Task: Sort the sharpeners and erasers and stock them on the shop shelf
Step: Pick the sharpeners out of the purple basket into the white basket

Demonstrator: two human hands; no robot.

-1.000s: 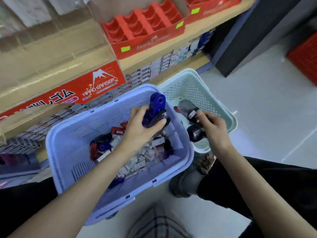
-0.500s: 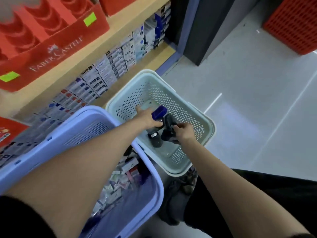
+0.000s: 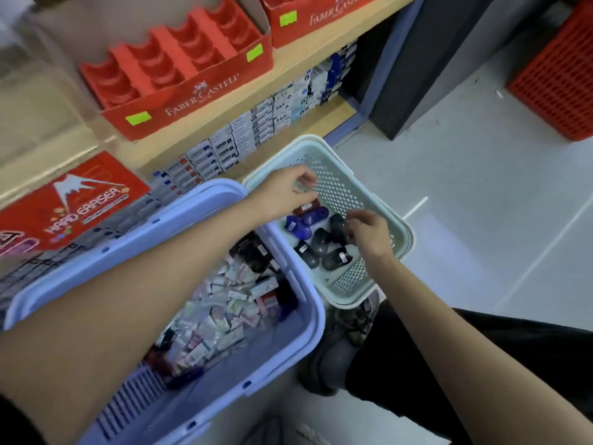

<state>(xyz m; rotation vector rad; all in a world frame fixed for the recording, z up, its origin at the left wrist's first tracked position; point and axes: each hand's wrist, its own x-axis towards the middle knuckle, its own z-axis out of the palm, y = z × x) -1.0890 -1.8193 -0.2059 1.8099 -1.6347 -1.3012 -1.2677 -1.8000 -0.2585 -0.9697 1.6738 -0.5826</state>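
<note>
In the pale green basket (image 3: 324,146), just beside the lilac basket (image 3: 167,224) on the shop floor, I see the sorting step in hand; two blue sharpeners (image 3: 313,216) and several dark sharpeners (image 3: 321,247) lie loose on its bottom, while the small wrapped erasers (image 3: 221,303) are heaped in the lilac basket with a few dark pieces among them; the left hand (image 3: 285,191) hovers above the green basket, fingers loosely curled and grasping nothing; the right hand (image 3: 369,234) is low among the dark sharpeners, fingertips at one of them, and I cannot tell whether it pinches that piece or only touches it; stocking has not begun, I judge, since the red display tray (image 3: 192,97) on the shelf (image 3: 308,64) shows bare slots; the next move, to my mind, calls for taking both hands over to the lilac basket and picking the remaining sharpeners out from among the erasers, which wants a careful pinch
</note>
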